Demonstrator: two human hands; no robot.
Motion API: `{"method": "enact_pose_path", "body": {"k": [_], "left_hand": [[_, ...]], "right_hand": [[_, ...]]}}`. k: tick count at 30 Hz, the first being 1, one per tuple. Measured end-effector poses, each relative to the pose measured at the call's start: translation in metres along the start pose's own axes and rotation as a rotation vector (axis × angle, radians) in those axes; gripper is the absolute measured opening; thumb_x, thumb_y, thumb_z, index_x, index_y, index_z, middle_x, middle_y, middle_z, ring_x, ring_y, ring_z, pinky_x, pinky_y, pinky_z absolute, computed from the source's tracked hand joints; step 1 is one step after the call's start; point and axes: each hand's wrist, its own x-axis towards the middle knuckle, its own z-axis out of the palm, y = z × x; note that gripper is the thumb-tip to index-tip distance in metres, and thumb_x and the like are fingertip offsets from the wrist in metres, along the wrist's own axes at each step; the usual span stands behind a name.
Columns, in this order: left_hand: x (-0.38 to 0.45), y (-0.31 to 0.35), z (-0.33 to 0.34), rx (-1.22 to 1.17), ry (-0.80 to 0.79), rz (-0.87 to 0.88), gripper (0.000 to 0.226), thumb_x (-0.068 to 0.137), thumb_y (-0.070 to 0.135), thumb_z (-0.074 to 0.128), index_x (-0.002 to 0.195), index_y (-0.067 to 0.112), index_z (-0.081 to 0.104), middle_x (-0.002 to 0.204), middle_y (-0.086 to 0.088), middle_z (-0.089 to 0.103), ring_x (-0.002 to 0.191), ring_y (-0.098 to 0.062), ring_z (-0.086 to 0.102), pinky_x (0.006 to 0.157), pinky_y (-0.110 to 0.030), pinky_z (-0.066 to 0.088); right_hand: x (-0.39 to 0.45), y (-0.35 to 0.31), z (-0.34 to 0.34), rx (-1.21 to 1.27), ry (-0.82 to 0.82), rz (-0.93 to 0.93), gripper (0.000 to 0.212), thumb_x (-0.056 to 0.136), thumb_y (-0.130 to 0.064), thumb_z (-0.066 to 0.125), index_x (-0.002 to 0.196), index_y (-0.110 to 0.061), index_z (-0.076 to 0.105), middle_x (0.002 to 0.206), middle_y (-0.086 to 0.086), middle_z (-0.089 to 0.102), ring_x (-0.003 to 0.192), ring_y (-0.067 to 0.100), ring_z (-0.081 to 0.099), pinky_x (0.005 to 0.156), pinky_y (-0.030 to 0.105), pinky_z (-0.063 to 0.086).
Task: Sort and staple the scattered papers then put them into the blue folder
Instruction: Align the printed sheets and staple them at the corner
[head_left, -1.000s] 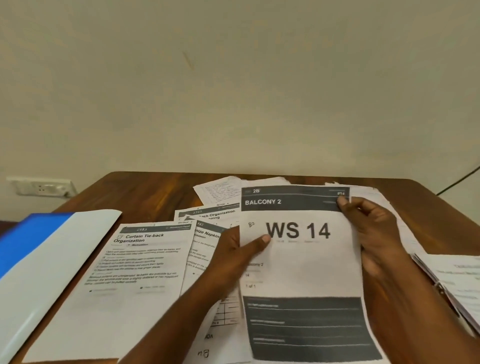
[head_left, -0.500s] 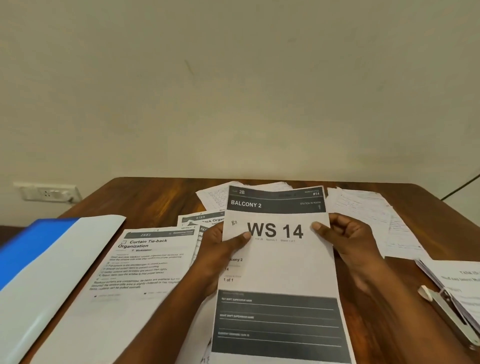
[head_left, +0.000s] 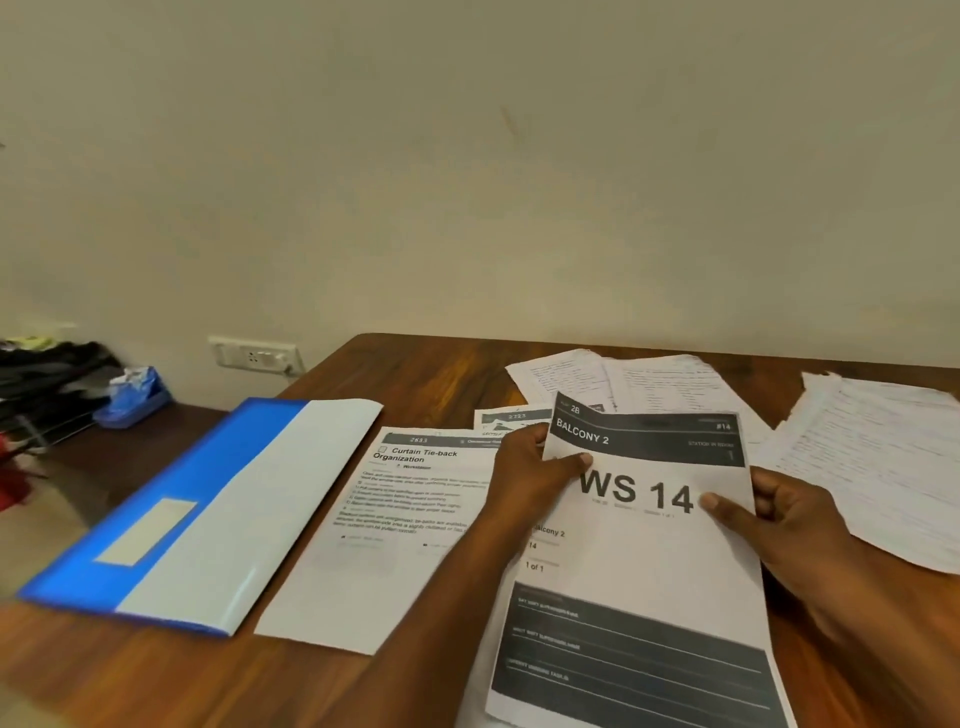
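Two hands hold one printed sheet over a wooden table (head_left: 415, 364). That WS 14 sheet (head_left: 649, 551) reads "2B", "BALCONY 2", "#14", "WS 14" and "1 of 1", with dark bands at its far and near ends. The left hand (head_left: 524, 478) pinches its left edge, thumb lying on the printed face just left of the "W". The right hand (head_left: 789, 525) grasps its right edge, thumb on the face beside the "14", fingers curled behind.

One blue folder (head_left: 171, 519) lies shut at the left of the table, a pale cover leaf over its right half and a blank tan label on the blue part; whether it holds any paper cannot be told.

Between folder and held sheet lies one sheet headed "2633" and "Curtain Tie-back Organization" (head_left: 395, 530). Behind the left hand peeks another sheet (head_left: 511, 418) numbered "2723". Farther back lie a few overlapping text pages (head_left: 623, 379), print too small to read, and at the right a stack of pages (head_left: 878, 467) covered in fine lines of writing.

On the wall sits one white socket plate (head_left: 254, 356). Far left, off the table, a small blue tray (head_left: 132, 397) holds crumpled pale material, beside a dark heap that is too blurred to name.
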Motion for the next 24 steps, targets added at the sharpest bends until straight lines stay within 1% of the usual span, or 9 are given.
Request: {"method": "enact_pose_path", "body": {"k": [3,5,6,8,10,12,15,20,24], "left_hand": [[0.002,0.0,-0.009,0.068,-0.009,-0.051,0.018,0.091,0.017,0.081,0.103,0.027,0.074,0.103,0.006,0.081,0.088,-0.015,0.079,0.078,-0.031,0.063],[0.004,0.001,-0.018,0.117,-0.032,-0.077,0.019,0.091,0.014,0.081,0.104,0.027,0.074,0.105,0.004,0.081,0.094,-0.018,0.078,0.087,-0.039,0.062],[0.005,0.002,-0.023,0.145,-0.043,-0.085,0.02,0.091,0.011,0.08,0.103,0.027,0.075,0.104,0.004,0.08,0.096,-0.018,0.077,0.088,-0.038,0.061],[0.008,0.006,-0.036,0.218,-0.049,-0.105,0.022,0.091,0.008,0.078,0.1,0.027,0.073,0.099,0.006,0.077,0.094,-0.015,0.073,0.08,-0.03,0.057],[0.011,0.009,-0.054,0.283,-0.044,-0.13,0.023,0.09,0.004,0.077,0.096,0.025,0.072,0.093,0.008,0.073,0.089,-0.009,0.068,0.071,-0.022,0.051],[0.013,0.009,-0.073,0.338,-0.045,-0.164,0.023,0.088,0.002,0.079,0.094,0.023,0.071,0.09,0.009,0.072,0.088,-0.01,0.067,0.067,-0.02,0.049],[0.015,0.006,-0.093,0.485,-0.08,-0.213,0.023,0.085,0.005,0.083,0.096,0.023,0.072,0.092,0.007,0.072,0.095,-0.017,0.068,0.079,-0.029,0.052],[0.015,0.004,-0.101,0.587,-0.145,-0.209,0.024,0.083,0.006,0.086,0.103,0.017,0.079,0.104,-0.002,0.078,0.102,-0.022,0.072,0.091,-0.039,0.061],[0.015,0.001,-0.1,0.601,-0.149,-0.203,0.026,0.083,0.009,0.087,0.106,0.018,0.078,0.111,-0.004,0.078,0.105,-0.024,0.072,0.093,-0.037,0.06]], "right_hand": [[-0.002,0.002,0.005,-0.044,-0.061,-0.016,0.023,0.082,-0.029,0.076,0.103,-0.034,0.07,0.085,-0.027,0.076,0.078,0.004,0.076,0.063,0.021,0.058],[-0.004,0.004,0.008,-0.045,-0.098,-0.014,0.026,0.082,-0.028,0.077,0.107,-0.03,0.074,0.094,-0.019,0.079,0.083,0.01,0.078,0.07,0.03,0.062],[-0.004,0.006,0.008,-0.052,-0.115,-0.014,0.026,0.083,-0.025,0.078,0.109,-0.028,0.075,0.098,-0.013,0.08,0.084,0.013,0.078,0.076,0.036,0.063],[-0.002,0.01,0.01,-0.103,-0.141,-0.019,0.022,0.086,-0.021,0.079,0.107,-0.023,0.076,0.094,-0.004,0.081,0.078,0.021,0.078,0.078,0.041,0.063],[-0.003,0.009,0.013,-0.137,-0.16,-0.017,0.016,0.09,-0.014,0.077,0.105,-0.018,0.075,0.081,0.007,0.079,0.066,0.032,0.074,0.07,0.042,0.064],[-0.006,0.007,0.016,-0.16,-0.185,-0.027,0.015,0.094,-0.005,0.072,0.104,-0.015,0.076,0.076,0.011,0.077,0.064,0.031,0.073,0.063,0.039,0.064],[-0.011,0.006,0.022,-0.217,-0.231,-0.079,0.017,0.095,-0.001,0.069,0.101,-0.015,0.077,0.077,0.008,0.078,0.064,0.026,0.073,0.054,0.028,0.059],[-0.016,0.007,0.031,-0.299,-0.273,-0.187,0.02,0.085,-0.008,0.083,0.095,-0.025,0.08,0.078,0.001,0.077,0.06,0.021,0.07,0.056,0.026,0.057],[-0.016,0.008,0.031,-0.338,-0.252,-0.216,0.02,0.083,-0.014,0.087,0.092,-0.031,0.081,0.077,-0.006,0.076,0.062,0.017,0.07,0.06,0.025,0.057]]}}
